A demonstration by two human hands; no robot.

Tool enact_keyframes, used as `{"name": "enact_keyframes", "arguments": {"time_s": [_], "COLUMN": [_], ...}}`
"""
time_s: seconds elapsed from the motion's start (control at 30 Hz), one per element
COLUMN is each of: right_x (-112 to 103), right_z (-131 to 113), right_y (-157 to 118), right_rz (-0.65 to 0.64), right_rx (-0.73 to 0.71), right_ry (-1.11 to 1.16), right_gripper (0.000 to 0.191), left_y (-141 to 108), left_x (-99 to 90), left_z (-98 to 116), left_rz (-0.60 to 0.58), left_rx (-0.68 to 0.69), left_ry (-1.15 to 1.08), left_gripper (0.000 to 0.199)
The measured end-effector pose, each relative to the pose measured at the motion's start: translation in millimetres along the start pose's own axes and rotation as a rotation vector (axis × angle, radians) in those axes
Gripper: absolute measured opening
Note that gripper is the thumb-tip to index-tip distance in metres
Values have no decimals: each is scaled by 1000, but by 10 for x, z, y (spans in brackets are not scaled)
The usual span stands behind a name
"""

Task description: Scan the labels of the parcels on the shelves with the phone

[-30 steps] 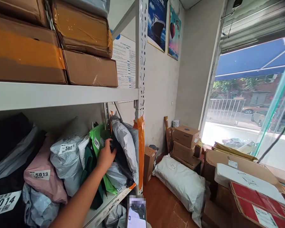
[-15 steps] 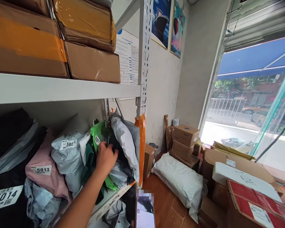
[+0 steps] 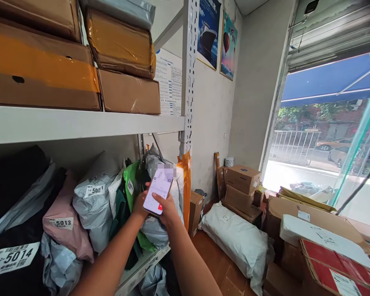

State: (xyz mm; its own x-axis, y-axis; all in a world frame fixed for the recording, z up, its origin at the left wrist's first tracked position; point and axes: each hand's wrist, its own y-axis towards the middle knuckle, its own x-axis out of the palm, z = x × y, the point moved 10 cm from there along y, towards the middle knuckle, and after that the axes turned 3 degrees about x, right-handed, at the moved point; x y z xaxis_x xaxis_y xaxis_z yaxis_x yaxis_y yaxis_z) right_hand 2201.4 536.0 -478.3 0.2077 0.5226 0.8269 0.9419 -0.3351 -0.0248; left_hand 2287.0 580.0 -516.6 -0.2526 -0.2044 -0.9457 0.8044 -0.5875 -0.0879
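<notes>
My right hand point(image 3: 169, 209) is closed around a smartphone point(image 3: 154, 201), its thumb lying across the lit screen. At the phone's left edge is my left hand point(image 3: 140, 205); most of its fingers are hidden behind the phone, so its grip does not show. Both hands are in front of packed mailing bags on the lower shelf. A bright green bag point(image 3: 130, 181) with a label stands just left of my left hand, beside a dark green bag point(image 3: 119, 209). Behind the phone and right forearm, a pale grey bag point(image 3: 179, 181) is partly covered.
Grey point(image 3: 95, 205) and pink point(image 3: 68, 209) labelled bags fill the shelf to the left. Above runs a white shelf beam point(image 3: 80, 125) carrying taped cartons point(image 3: 129, 90). An upright post point(image 3: 189, 82) stands right of my hands. A white wrapped parcel point(image 3: 234, 234) and boxes point(image 3: 243, 179) occupy the floor.
The phone has come up from the lower edge to in front of the bags, with my right hand on it. My left hand, earlier among the bags, is now partly behind it.
</notes>
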Motion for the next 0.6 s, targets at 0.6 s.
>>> {"name": "enact_keyframes", "arguments": {"time_s": [0.6], "right_x": [-819], "right_z": [-273], "right_y": [315], "right_rz": [175], "right_rx": [-28], "right_ry": [-309], "right_gripper": [60], "left_y": [-610], "left_x": [-101], "left_z": [-489], "left_rz": [23], "left_rx": [-155], "left_ry": [64], "left_gripper": [58]}}
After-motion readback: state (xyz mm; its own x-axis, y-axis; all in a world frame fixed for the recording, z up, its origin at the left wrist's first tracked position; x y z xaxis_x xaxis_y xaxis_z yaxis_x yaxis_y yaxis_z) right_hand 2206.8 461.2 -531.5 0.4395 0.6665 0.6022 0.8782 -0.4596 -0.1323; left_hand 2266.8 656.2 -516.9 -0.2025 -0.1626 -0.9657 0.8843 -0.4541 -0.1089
